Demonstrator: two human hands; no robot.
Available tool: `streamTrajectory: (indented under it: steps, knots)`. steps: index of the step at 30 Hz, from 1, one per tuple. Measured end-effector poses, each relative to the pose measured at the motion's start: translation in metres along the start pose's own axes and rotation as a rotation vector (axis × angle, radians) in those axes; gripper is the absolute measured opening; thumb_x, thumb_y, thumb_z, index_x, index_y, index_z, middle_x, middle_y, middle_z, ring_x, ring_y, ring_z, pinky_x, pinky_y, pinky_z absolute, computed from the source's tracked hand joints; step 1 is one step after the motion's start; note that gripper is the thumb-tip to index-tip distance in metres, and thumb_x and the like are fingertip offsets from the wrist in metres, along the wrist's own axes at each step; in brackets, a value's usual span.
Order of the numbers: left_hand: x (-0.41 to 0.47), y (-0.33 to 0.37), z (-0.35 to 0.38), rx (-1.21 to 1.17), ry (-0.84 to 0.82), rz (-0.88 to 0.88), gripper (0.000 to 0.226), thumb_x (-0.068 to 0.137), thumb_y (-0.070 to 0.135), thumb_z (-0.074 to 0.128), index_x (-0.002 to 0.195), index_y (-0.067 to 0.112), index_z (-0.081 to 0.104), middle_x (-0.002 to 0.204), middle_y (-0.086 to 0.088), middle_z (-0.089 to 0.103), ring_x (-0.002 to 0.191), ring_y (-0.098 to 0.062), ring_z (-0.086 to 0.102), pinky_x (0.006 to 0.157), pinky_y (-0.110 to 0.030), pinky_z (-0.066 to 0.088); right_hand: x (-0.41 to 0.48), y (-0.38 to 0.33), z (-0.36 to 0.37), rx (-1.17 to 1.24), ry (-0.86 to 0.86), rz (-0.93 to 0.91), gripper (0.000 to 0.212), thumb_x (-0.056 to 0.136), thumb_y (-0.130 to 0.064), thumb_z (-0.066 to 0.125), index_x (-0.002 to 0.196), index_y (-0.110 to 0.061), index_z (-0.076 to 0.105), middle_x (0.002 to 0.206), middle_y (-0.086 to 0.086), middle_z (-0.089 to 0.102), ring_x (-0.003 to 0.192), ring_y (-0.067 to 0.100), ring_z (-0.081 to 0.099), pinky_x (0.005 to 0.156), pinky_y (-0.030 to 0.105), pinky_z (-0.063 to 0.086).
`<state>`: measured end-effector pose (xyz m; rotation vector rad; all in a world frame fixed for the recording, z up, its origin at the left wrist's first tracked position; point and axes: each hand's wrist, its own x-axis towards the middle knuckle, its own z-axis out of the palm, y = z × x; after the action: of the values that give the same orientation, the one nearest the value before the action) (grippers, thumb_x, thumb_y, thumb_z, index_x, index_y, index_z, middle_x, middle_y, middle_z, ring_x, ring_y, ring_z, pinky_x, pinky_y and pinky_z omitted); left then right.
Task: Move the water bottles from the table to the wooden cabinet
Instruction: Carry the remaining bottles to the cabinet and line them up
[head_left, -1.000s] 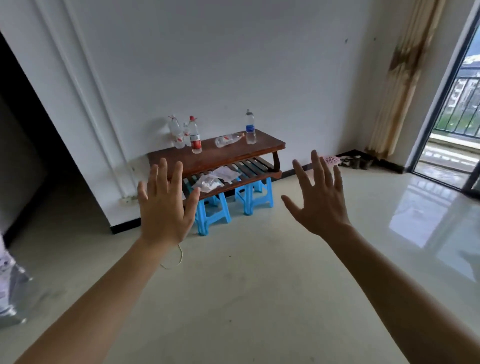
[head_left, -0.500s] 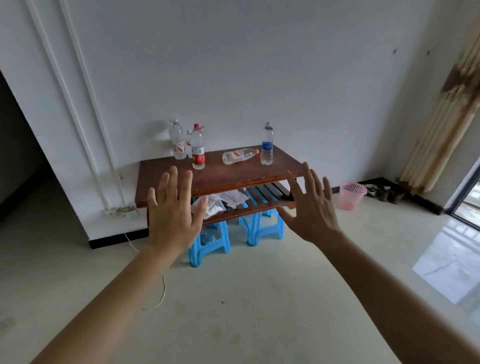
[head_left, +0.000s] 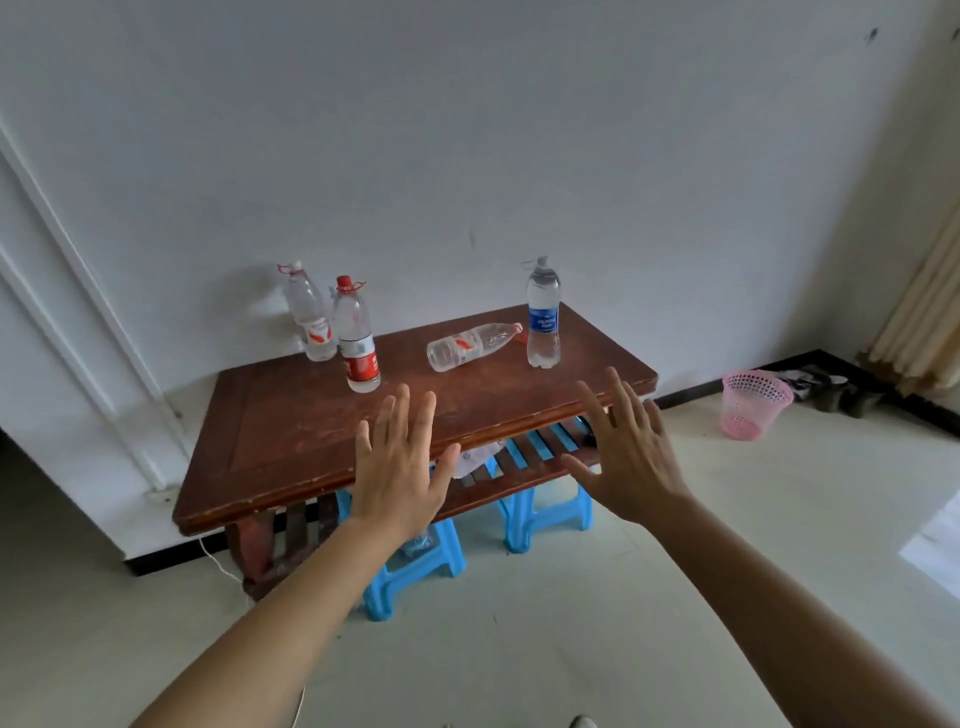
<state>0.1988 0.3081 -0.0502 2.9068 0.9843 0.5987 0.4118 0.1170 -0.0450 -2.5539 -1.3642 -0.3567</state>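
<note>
Brown tabletop (head_left: 291, 431), near edge: L hand (head_left: 400, 478) & R hand (head_left: 634, 462) both raised in front of it, backs to the cam, holding nothing.
L hand: fingers straight, slightly spread, thumb out to the right; overlaps the near edge about mid-length. Touching the wood or not, can't tell.
R hand: fingers fanned wide, thumb out to the left; overlaps the near edge close to the near-right corner.
Nearest bottle: red-label bottle (head_left: 358, 343), upright, red cap, left of centre, toward the back edge, just beyond L hand's fingertips.
Behind it: clear bottle (head_left: 309, 317) w/ red-and-white label, upright at the back edge by the wall (head_left: 519, 130), just beside the red-label one. Touching or not, can't tell.
Mid-back: lying bottle (head_left: 470, 346) on its side, cap end pointing right.
Back-right: blue-label bottle (head_left: 543, 317), upright, near the back-right corner, with the lying bottle's cap just beside its base.
Lower shelf (head_left: 550, 444): wooden slats under the top, w/ a crumpled white wrapper (head_left: 475, 457) on them, between the two hands in view.
Under the table: two blue stools (head_left: 415, 569) on the pale floor (head_left: 571, 649), side by side.
Floor, left: thin white cord (head_left: 218, 560) by the table's leg.
Floor, right: pink basket (head_left: 753, 405) well apart from the table; dark shoes (head_left: 836, 389) just beyond it; beige curtain (head_left: 924, 312) at the far-right edge of view.
</note>
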Motion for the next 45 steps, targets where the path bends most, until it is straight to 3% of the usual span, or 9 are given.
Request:
streamTrajectory:
  steps: [3,6,15,18,25,31,36,40,45]
  knots:
    - [0.087,-0.005,0.04,0.048,-0.021,-0.049,0.077,0.098,0.065,0.015,0.16,0.019,0.011,0.168,-0.014,0.005,0.154,-0.032,0.013,0.119,-0.058,0.019,0.086,0.033,0.041,0.02,-0.022,-0.029,0.098,0.088,-0.076,0.045,0.161,-0.03,-0.002,0.17,0.013,-0.002,0.155,0.035,0.013,0.124,0.055,0.015]
    - [0.175,-0.009,0.067,0.062,-0.084,-0.092,0.078,0.098,0.066,0.017,0.16,0.02,0.008,0.168,-0.015,0.0,0.154,-0.033,0.009,0.121,-0.057,0.018,0.181,0.065,0.066,0.049,-0.079,-0.069,0.101,0.089,-0.07,0.054,0.161,-0.027,-0.001,0.17,0.013,-0.001,0.155,0.035,0.013,0.123,0.052,0.017]
    - [0.329,-0.049,0.147,0.065,-0.168,-0.16,0.085,0.092,0.072,0.015,0.16,0.023,0.004,0.168,-0.013,-0.002,0.154,-0.032,0.009,0.122,-0.056,0.018,0.383,0.084,0.154,0.114,-0.292,-0.207,0.097,0.095,-0.06,0.054,0.162,-0.024,-0.007,0.17,0.01,-0.013,0.157,0.031,0.006,0.124,0.048,0.019]
    - [0.379,-0.078,0.195,0.05,-0.259,-0.176,0.087,0.091,0.074,0.015,0.159,0.026,-0.007,0.167,-0.011,-0.011,0.155,-0.031,0.002,0.123,-0.056,0.015,0.439,0.079,0.201,0.111,-0.358,-0.25,0.098,0.095,-0.057,0.058,0.162,-0.025,-0.006,0.17,0.008,-0.014,0.157,0.031,0.006,0.123,0.049,0.02]
    - [0.491,-0.142,0.294,0.031,-0.433,-0.082,0.089,0.091,0.076,0.024,0.156,0.032,-0.018,0.166,-0.006,-0.023,0.155,-0.028,-0.009,0.122,-0.051,0.001,0.561,0.07,0.292,0.08,-0.478,-0.116,0.095,0.094,-0.053,0.062,0.161,-0.026,0.0,0.17,0.008,-0.006,0.156,0.032,0.009,0.122,0.049,0.023]
    - [0.559,-0.159,0.368,-0.01,-0.605,-0.041,0.095,0.089,0.075,0.043,0.156,0.031,-0.008,0.168,-0.007,-0.009,0.155,-0.03,-0.002,0.123,-0.054,0.007,0.618,0.062,0.364,0.069,-0.619,-0.084,0.102,0.093,-0.047,0.066,0.16,-0.031,-0.009,0.17,0.004,-0.011,0.157,0.032,0.0,0.123,0.052,0.015]
    - [0.586,-0.159,0.406,-0.002,-0.628,-0.076,0.107,0.077,0.082,0.055,0.155,0.033,0.003,0.162,-0.004,0.028,0.145,-0.028,0.034,0.116,-0.051,0.032,0.645,0.07,0.4,-0.031,-0.724,-0.135,0.119,0.085,-0.02,0.076,0.159,-0.03,-0.016,0.169,0.007,-0.013,0.156,0.034,-0.011,0.125,0.054,0.003]
    - [0.608,-0.171,0.416,0.014,-0.664,-0.166,0.113,0.067,0.082,0.067,0.154,0.034,0.014,0.151,-0.003,0.044,0.133,-0.027,0.049,0.106,-0.047,0.042,0.669,0.067,0.429,0.018,-0.673,-0.132,0.109,0.077,-0.024,0.077,0.159,-0.03,0.006,0.166,0.01,0.009,0.155,0.037,-0.004,0.124,0.061,0.001]
    - [0.612,-0.174,0.427,-0.005,-0.638,-0.179,0.112,0.064,0.081,0.07,0.152,0.034,0.019,0.142,0.0,0.052,0.123,-0.023,0.056,0.098,-0.041,0.048,0.673,0.071,0.454,0.146,-0.583,-0.104,0.097,0.077,-0.032,0.082,0.154,-0.033,0.023,0.162,0.005,0.024,0.154,0.034,0.005,0.124,0.058,0.001]
